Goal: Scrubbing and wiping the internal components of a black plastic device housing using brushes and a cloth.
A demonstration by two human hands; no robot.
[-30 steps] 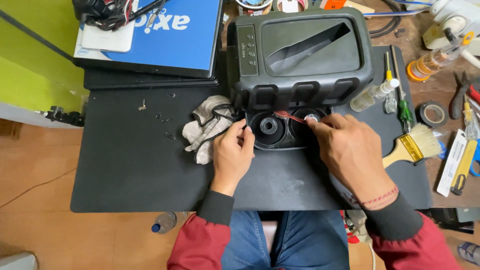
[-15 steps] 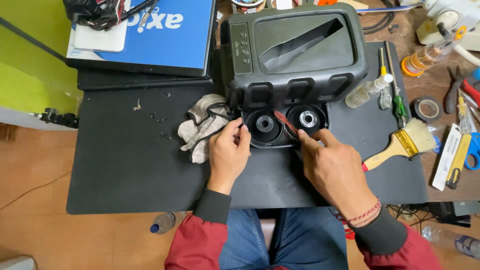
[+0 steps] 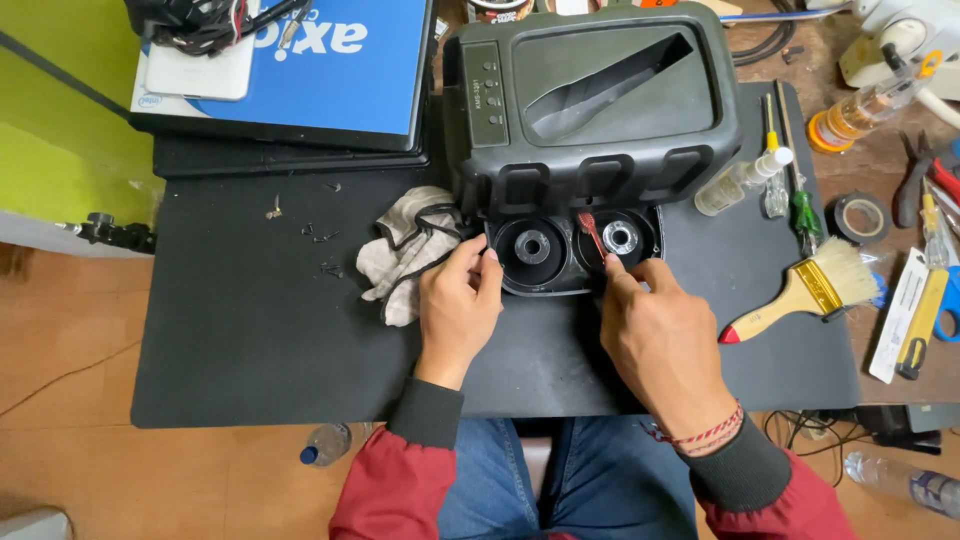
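A big black plastic speaker housing lies on the black mat. At its near edge sits a black panel with two round speaker cones. My left hand grips the panel's left edge, beside a black wire. My right hand holds a small red-handled tool whose tip rests between the two cones. A crumpled grey cloth lies just left of my left hand.
A blue box sits at the back left. To the right lie a paintbrush, a green screwdriver, a small bottle, a tape roll and pliers. A plastic bottle lies on the floor.
My right hand has drawn back toward me and now points the red tool between the cones. My left hand stays on the panel's left edge.
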